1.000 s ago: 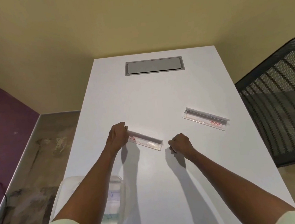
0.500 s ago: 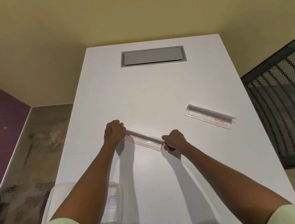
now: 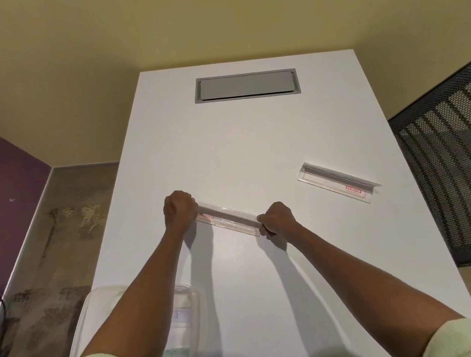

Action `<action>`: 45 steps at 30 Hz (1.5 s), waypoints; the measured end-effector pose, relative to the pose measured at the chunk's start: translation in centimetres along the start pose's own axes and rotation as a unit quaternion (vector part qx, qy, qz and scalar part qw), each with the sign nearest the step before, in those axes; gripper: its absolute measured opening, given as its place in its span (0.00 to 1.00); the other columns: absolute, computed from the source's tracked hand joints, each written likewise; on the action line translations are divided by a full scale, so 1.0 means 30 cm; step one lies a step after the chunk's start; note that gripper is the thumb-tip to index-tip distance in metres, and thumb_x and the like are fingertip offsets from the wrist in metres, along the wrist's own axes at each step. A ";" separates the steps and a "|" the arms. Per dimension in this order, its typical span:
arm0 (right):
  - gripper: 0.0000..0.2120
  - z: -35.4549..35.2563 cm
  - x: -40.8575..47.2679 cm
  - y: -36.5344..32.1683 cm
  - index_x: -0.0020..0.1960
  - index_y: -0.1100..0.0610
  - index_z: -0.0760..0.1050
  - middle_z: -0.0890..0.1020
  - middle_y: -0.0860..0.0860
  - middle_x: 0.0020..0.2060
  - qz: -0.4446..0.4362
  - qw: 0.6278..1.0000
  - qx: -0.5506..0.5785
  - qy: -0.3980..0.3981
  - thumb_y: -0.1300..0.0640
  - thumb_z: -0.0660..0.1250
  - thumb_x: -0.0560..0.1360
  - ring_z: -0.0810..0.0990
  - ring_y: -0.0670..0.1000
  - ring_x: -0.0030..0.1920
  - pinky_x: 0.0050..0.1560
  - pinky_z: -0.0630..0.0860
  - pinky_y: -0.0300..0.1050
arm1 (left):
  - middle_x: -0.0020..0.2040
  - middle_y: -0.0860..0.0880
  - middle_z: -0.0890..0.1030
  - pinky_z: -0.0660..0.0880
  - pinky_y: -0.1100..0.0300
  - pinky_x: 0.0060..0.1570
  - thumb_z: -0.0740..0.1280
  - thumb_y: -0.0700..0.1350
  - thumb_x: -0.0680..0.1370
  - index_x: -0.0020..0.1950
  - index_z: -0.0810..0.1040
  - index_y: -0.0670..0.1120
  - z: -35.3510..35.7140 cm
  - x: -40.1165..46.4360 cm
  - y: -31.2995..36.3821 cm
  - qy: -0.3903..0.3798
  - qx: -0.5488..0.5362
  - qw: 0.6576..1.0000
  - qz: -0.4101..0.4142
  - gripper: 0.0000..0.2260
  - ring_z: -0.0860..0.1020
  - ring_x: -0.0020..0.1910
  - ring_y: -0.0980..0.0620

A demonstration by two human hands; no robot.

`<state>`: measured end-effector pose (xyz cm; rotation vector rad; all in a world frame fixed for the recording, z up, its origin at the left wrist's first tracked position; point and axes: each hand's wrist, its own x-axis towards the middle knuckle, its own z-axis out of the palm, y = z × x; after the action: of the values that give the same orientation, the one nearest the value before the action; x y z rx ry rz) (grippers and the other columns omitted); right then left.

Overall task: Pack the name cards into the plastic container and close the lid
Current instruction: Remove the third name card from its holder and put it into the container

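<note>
A: Both hands are on one name card [image 3: 228,221] mid-tabletop [image 3: 254,148]: the left hand [image 3: 180,210] is clenched around its left end, the right hand [image 3: 277,218] around its right.

B: A second name card [image 3: 338,182] lies well apart to the right. The plastic container [image 3: 195,304] sits at the near left edge, under the left forearm.

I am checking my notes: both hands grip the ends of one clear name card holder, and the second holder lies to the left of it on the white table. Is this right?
Not quite. The head view shows the second holder lying to the right, not left. The left hand and right hand do grip the ends of one clear name card holder on the white table.
</note>
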<state>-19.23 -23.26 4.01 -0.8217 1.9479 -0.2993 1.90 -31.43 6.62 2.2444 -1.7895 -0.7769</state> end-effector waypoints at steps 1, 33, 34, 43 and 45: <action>0.11 -0.003 -0.006 0.000 0.28 0.58 0.72 0.80 0.55 0.25 0.001 1.000 0.007 0.002 0.61 0.64 0.69 0.76 0.53 0.20 0.29 0.74 0.38 | 0.35 0.44 0.76 0.66 0.59 0.34 0.61 0.37 0.74 0.29 0.70 0.45 -0.006 -0.009 0.006 0.007 -0.010 1.000 -0.001 0.13 0.76 0.39 0.44; 0.05 -0.313 -0.311 0.187 0.45 0.63 0.84 0.84 0.56 0.38 -0.136 0.925 0.328 0.137 0.68 0.73 0.68 0.78 0.52 0.33 0.40 0.79 0.45 | 0.46 0.47 0.83 0.78 0.57 0.52 0.74 0.33 0.70 0.57 0.80 0.39 -0.118 -0.375 0.137 0.046 -0.309 0.950 -0.006 0.16 0.82 0.48 0.47; 0.05 -0.321 -0.315 0.197 0.45 0.64 0.84 0.84 0.56 0.38 -0.136 0.923 0.332 0.138 0.68 0.73 0.68 0.78 0.52 0.33 0.41 0.79 0.45 | 0.46 0.47 0.83 0.77 0.56 0.54 0.74 0.33 0.70 0.58 0.80 0.39 -0.114 -0.383 0.140 0.040 -0.310 0.950 0.000 0.17 0.82 0.48 0.47; 0.05 -0.364 -0.313 0.283 0.43 0.61 0.84 0.83 0.56 0.35 -0.120 0.927 0.324 0.148 0.68 0.74 0.67 0.77 0.52 0.34 0.46 0.79 0.48 | 0.45 0.48 0.85 0.77 0.56 0.50 0.71 0.35 0.70 0.51 0.84 0.47 -0.073 -0.434 0.156 -0.012 -0.243 0.967 0.069 0.12 0.78 0.39 0.52; 0.07 -0.372 -0.308 0.301 0.38 0.56 0.83 0.83 0.56 0.33 -0.115 0.930 0.316 0.150 0.67 0.74 0.67 0.77 0.52 0.32 0.45 0.79 0.48 | 0.43 0.50 0.85 0.79 0.55 0.50 0.71 0.35 0.69 0.49 0.85 0.48 -0.055 -0.441 0.158 -0.014 -0.235 0.969 0.070 0.12 0.79 0.38 0.51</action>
<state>-29.71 -11.93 11.29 -0.5887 1.8492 -1.1840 -3.29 -20.48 13.95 1.7903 -1.5481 -1.0735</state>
